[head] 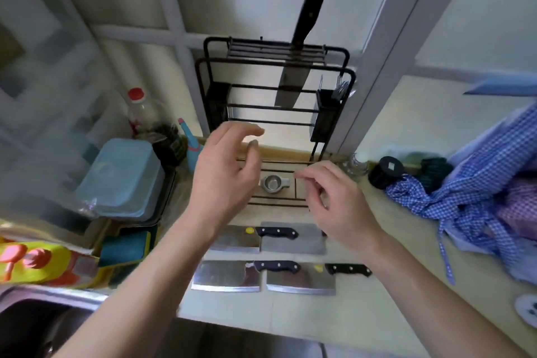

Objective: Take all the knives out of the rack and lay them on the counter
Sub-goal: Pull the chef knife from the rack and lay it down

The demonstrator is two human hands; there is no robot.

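Both hands [279,180] empty before rack [276,96], one knife [302,38] seemingly slotted, counter [377,314] edge near

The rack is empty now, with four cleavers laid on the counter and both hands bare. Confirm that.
Not quite: the rack is not empty. The head view shows one black-handled knife standing in its top slots. The rest holds: four cleavers lie on the counter, and the left hand and right hand hold nothing.
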